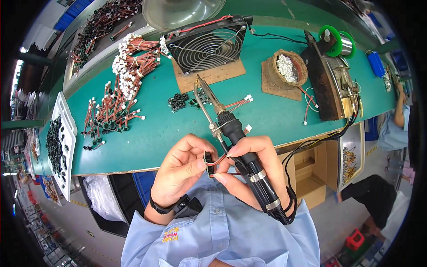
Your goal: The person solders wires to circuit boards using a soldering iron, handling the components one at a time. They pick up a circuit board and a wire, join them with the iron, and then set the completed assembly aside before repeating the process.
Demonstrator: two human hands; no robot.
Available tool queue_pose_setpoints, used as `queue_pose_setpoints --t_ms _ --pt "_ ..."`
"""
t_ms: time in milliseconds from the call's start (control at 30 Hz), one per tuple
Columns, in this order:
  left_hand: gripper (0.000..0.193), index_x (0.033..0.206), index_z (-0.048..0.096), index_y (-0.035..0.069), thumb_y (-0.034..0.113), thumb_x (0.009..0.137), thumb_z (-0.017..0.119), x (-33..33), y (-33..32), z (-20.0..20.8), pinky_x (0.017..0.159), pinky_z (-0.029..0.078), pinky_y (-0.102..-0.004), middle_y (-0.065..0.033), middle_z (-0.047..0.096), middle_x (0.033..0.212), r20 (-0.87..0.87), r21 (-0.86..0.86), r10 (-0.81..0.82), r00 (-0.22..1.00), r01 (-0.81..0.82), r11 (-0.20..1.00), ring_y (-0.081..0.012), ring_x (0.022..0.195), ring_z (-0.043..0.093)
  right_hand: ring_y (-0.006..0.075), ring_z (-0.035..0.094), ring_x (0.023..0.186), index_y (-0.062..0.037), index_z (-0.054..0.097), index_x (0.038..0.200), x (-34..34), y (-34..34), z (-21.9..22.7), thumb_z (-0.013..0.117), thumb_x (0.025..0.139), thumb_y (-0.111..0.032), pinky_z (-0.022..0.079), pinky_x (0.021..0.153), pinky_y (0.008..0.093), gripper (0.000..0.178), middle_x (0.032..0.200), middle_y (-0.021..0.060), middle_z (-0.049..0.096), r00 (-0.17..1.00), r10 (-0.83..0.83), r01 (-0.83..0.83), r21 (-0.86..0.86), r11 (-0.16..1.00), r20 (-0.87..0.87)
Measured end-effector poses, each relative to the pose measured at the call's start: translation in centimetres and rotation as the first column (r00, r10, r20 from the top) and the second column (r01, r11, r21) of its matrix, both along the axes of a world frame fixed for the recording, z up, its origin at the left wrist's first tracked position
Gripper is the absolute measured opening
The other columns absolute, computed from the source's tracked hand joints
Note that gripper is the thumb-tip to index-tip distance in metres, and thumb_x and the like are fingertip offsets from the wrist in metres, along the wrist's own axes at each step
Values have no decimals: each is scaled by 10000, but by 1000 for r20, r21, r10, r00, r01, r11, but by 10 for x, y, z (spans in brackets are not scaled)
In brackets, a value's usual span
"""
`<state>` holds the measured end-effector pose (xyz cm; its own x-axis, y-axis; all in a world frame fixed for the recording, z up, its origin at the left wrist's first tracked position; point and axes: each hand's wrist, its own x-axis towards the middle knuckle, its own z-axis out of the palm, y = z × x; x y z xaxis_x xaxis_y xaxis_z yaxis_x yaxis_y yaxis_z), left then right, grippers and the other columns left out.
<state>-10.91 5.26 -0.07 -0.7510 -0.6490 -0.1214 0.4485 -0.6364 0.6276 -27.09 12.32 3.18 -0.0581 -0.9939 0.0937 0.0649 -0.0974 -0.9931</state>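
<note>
Near the table's front edge, my left hand (183, 167) is closed, pinching a small black part with a green circuit board (208, 163) between thumb and fingers. Red and dark wires (218, 161) run from the board toward my right fingertips. My right hand (267, 171) is wrapped round a black soldering iron (232, 129) fitted with a metal solder-feed tube. Its thumb and index finger come together at the wires, touching them. The iron's tip points away from me, toward the fan. Fingers partly cover the board, so how the wires join it is hidden.
Finished-looking wire bundles with white plugs (129, 84) lie left of a black fan (209, 46). Loose black parts (179, 102) sit ahead. A round pot (297, 60), a solder spool (348, 44) and a metal stand (318, 75) are right; a white tray (69, 149) is left.
</note>
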Motion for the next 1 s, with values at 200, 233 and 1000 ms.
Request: queue_pose_setpoints --t_ms 200,233,1000 --pt "212 1035 489 23 96 863 589 1 1 5 827 415 -304 -100 557 1003 58 -56 18 998 -15 998 -173 939 528 139 617 840 -52 392 1060 -1 0 3 663 754 63 525 721 280 425 886 96 566 999 5 -5 4 1000 -33" --pt "212 1035 489 23 96 863 589 1 1 6 827 415 -304 -100 557 1003 56 -58 19 998 -16 998 -173 939 528 139 619 843 -52 394 1059 -2 0 4 665 753 62 526 722 282 424 888 95 566 999 8 -8 4 1000 -42" --pt "179 998 508 -42 64 854 523 -3 7 20 829 411 -274 -114 590 958 381 -360 231 895 -86 929 -158 887 550 88 571 712 -79 459 1070 -12 -5 -7 688 782 -78 459 639 237 368 790 10 578 998 -49 47 -51 998 -46"
